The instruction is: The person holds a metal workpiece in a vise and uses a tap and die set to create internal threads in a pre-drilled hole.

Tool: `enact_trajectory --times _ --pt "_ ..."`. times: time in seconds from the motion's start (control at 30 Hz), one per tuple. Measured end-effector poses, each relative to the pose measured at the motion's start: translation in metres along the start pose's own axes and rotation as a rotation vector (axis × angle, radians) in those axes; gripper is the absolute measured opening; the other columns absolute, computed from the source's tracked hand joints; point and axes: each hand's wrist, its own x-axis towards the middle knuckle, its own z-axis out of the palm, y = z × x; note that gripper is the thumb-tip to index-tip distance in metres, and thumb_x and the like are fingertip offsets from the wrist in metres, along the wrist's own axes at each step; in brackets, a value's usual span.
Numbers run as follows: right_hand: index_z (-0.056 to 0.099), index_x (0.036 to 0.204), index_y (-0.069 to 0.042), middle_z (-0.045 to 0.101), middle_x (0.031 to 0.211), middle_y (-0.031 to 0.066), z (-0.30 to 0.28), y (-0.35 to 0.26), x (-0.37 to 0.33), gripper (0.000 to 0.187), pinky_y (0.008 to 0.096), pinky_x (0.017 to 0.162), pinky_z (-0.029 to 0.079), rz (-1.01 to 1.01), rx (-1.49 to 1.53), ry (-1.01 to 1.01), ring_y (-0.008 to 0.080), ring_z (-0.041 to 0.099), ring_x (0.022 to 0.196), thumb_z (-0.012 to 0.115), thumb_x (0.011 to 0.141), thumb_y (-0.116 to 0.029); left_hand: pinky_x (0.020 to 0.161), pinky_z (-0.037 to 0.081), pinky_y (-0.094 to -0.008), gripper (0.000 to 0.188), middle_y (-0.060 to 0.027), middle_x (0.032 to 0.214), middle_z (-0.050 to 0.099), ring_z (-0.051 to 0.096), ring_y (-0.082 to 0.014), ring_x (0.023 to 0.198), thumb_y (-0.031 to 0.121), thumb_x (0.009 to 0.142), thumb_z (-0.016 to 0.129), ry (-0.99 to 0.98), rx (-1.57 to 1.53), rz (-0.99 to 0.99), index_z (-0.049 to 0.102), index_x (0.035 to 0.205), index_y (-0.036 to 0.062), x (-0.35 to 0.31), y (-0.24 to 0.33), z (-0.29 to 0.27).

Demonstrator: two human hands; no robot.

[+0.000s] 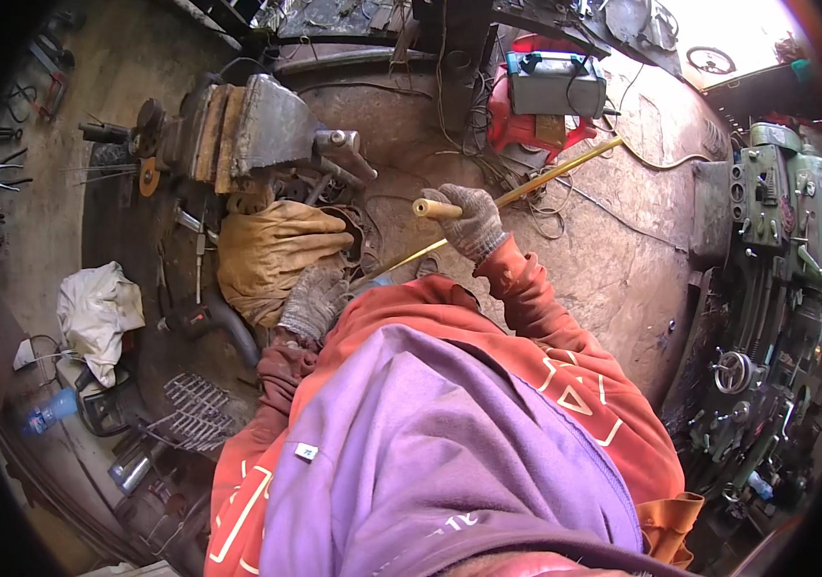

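My right hand (474,222), in a grey knit glove, is closed around a tan cylindrical handle (437,209) with a hole in its end; whatever lies beyond the fist is hidden. A long, thin brass-coloured rod (561,170) slants from the upper right, behind my right hand, down to my left hand (314,302). That hand, gloved too, is low beside my body and seems wrapped round the rod's near end, though its fingers show only in part. Just left of it hangs a yellow-brown leather cloth (274,255), close to the glove.
A bench vise (276,123) stands at the upper left. Cables trail across the floor near a red stool (517,120) bearing a grey machine (557,85). A green lathe (784,212) lines the right side. On the left bench are a white cloth (101,313), a wire grill (199,412) and a bottle (50,412).
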Motion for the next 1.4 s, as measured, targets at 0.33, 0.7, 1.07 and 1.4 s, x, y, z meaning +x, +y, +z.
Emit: enact_trajectory --times 0.33,0.7,1.07,1.4 --pt "0.077 0.105 -0.007 0.075 0.085 0.0125 0.003 -0.01 -0.001 0.014 0.0339 0.067 0.054 0.114 0.181 -0.063 0.0183 0.068 0.071 0.079 0.093 -0.013 0.117 0.034 -0.0476 0.049 -0.01 0.152 0.055 0.05 -0.0266 0.14 0.038 0.107 0.048 0.085 -0.197 -0.04 0.056 0.149 0.0127 -0.001 -0.002 0.014" --pt "0.077 0.099 -0.011 0.075 0.087 0.0195 0.051 -0.034 0.024 0.024 0.052 0.078 0.057 0.103 -0.347 -0.408 0.045 0.072 0.09 0.067 0.099 -0.033 0.084 0.063 -0.0309 0.049 -0.0116 0.124 0.07 0.07 -0.0178 0.104 0.018 0.103 0.072 0.912 -1.821 -0.145 0.057 0.145 -0.0027 -0.02 0.051 -0.251" --pt "0.076 0.118 -0.011 0.076 0.105 0.0165 0.098 -0.043 0.006 0.027 0.0443 0.092 0.057 -0.032 -0.257 -0.822 0.0349 0.072 0.103 0.071 0.099 -0.03 0.071 0.055 -0.0322 0.048 -0.0107 0.086 0.072 0.066 -0.0135 0.076 0.037 0.098 0.079 0.302 -1.848 0.281 0.073 0.118 -0.0067 0.13 0.118 -0.314" --pt "0.075 0.124 -0.01 0.075 0.112 0.0145 0.083 -0.03 -0.01 0.029 0.0406 0.097 0.055 -0.005 -0.192 -0.816 0.0292 0.07 0.108 0.071 0.1 -0.025 0.052 0.047 -0.0318 0.031 -0.004 0.061 0.062 0.06 -0.0096 0.055 0.033 0.103 0.073 0.646 -1.228 0.468 0.078 0.093 0.0045 0.108 0.14 -0.285"
